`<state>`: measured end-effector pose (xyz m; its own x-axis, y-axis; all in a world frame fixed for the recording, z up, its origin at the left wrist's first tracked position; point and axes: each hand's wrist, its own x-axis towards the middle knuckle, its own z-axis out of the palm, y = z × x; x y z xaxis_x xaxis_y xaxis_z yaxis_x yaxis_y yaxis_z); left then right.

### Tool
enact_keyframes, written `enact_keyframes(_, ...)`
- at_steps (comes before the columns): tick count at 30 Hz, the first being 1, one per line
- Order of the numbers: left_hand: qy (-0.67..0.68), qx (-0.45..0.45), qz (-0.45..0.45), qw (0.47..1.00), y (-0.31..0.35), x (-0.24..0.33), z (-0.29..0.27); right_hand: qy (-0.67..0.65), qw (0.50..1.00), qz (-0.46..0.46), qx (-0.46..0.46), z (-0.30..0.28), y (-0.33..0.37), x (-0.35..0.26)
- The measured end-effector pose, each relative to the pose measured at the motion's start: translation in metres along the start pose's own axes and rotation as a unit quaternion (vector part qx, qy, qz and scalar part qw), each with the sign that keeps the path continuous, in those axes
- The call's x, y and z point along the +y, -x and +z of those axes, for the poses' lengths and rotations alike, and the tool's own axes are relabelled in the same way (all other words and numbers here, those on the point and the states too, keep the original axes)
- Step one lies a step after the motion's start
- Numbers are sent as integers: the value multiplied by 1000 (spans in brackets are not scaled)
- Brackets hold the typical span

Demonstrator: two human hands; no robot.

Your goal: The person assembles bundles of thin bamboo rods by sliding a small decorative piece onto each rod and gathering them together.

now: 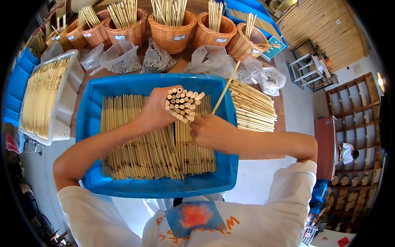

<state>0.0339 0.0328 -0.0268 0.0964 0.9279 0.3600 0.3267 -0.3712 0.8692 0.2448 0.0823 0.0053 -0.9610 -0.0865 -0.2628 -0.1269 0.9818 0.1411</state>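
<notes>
My left hand is wrapped round a bundle of thin bamboo sticks, their cut ends pointing up toward me. Close to its right side, my right hand has its fingers closed on a single bamboo stick, which slants up and away to the right. Both hands are above a blue plastic bin. Inside the bin, many bamboo sticks lie side by side in two groups. The lower part of the bundle and my right fingertips are partly hidden.
Wicker baskets holding upright sticks line the table's far side. Clear bags of small pieces lie before them. More sticks are piled right of the bin. A white crate of sticks stands left. A person is at far right.
</notes>
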Motion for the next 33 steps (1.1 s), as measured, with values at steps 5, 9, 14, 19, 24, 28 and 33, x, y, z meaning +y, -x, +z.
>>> enact_keyframes(5, 11, -12, -23, 1000, 1, 0, -3, 22, 1000, 2, -14, 17, -16, -9)
enact_keyframes(9, 13, -9, -11, 1000, -2, 3, -1, 7, 1000, -6, 18, 33, -17, -7)
enact_keyframes(14, 28, -8, -21, 999, 1, -1, -2, -50, 993, -42, 94, 15, -14, -16)
enact_keyframes(19, 55, -5, -16, 998, 2, -4, 0, -134, 956, -170, 199, -22, 0, -33)
enact_keyframes(24, 35, -15, -11, 999, 4, -1, -1, -162, 927, -202, 271, -22, 5, -51)
enact_keyframes(28, 22, -16, -2, 1000, 4, -1, 1, -206, 926, -167, 269, -10, 2, -54)
enact_keyframes(33, -2, -25, 4, 1000, 3, -1, 2, -164, 920, -200, 294, -15, 10, -66)
